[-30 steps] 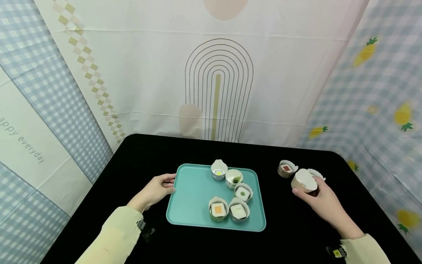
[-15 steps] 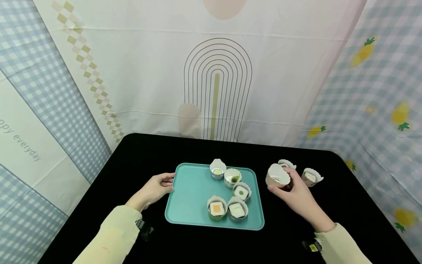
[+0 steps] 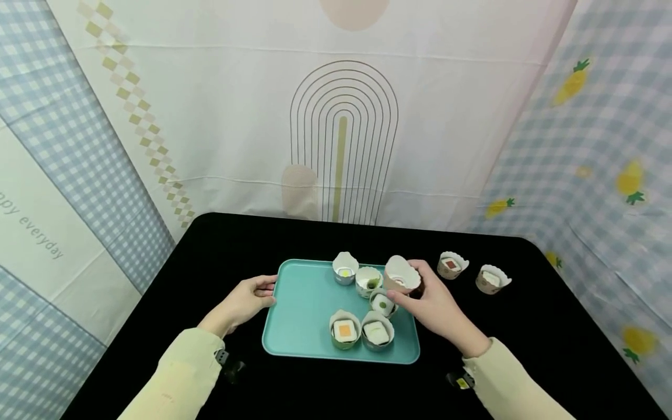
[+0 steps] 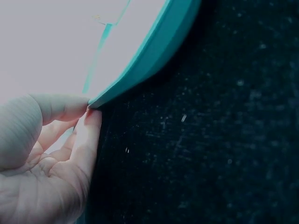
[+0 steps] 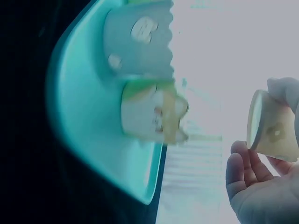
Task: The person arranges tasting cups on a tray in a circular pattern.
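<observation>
My left hand [image 3: 238,306] pinches the left rim of a turquoise tray [image 3: 299,318]; thumb and fingertip meet at the rim [image 4: 135,77] in the left wrist view. My right hand [image 3: 438,309] holds a beige paper baking cup [image 3: 401,274] above the tray's back right part. In the right wrist view, this cup [image 5: 275,133] has a flower print and sits between thumb and fingers. Several filled paper cups stand on the tray, among them one with an orange-topped white square [image 3: 345,331] and one with a green-dotted white piece [image 3: 381,304], partly hidden by the held cup.
Right of the tray on the black table [image 3: 236,385] stand two more paper cups: one with a red-topped square [image 3: 451,265], one with a white piece [image 3: 492,279]. A patterned curtain [image 3: 236,116] hangs behind the table.
My right hand has carried the beige cup leftward from near the two cups at the right to above the tray. My left hand stays at the tray's left rim.
</observation>
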The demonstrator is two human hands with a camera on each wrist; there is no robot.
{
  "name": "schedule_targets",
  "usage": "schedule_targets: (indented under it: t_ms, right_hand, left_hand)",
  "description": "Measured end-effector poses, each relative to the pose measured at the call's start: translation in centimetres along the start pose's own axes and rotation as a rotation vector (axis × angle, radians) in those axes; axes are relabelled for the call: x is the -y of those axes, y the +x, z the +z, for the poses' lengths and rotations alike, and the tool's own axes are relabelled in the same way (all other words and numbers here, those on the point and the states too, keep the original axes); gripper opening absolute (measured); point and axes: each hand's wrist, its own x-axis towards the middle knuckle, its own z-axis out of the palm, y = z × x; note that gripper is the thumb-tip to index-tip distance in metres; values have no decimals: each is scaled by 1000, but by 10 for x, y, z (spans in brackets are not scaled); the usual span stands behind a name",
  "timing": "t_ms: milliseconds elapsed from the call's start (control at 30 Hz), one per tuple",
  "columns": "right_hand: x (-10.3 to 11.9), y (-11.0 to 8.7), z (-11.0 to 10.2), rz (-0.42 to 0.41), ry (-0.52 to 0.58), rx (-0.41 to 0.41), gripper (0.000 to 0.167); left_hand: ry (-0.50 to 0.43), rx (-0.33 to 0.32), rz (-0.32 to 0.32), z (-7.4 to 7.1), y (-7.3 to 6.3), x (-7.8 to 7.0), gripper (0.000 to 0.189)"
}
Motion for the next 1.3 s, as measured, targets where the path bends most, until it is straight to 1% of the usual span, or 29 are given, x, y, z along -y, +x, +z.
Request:
schedule_targets:
  t_ms: [133, 300, 433, 533, 600, 733, 867, 967, 1167, 1300]
  right_hand:
    - [8, 6, 13, -35, 8, 28, 57]
    - [15, 13, 31, -36, 15, 71, 57]
    - [24, 20, 47, -18, 54, 137, 60]
    - [32, 24, 58, -26, 60, 193, 62]
    - [36, 26, 66, -36, 27, 217, 64]
    - [42, 30, 79, -44, -63, 231, 68]
    - [44, 33, 90, -56, -91, 261, 69]
    - [46, 35, 95, -40, -108, 282, 70]
    - [50, 36, 106, -18, -175, 259, 73]
    - [51, 37, 112, -14, -206, 252, 72]
  left_hand:
    - [-11, 3, 0, 0, 0, -1, 53]
    - [-25, 6, 2, 0, -1, -1, 53]
    - [-36, 8, -2, 0, -1, 1, 53]
    - [-35, 10, -4, -1, -2, 2, 53]
    - [-34, 10, -6, -2, -2, 2, 53]
    - [-33, 10, -2, -1, -1, 1, 53]
    - [-28, 6, 1, 0, 1, 1, 53]
    - [-29, 0, -3, 0, 2, 1, 53]
    - [-16, -15, 1, 1, 2, 1, 53]
    - [-9, -22, 1, 2, 1, 1, 52]
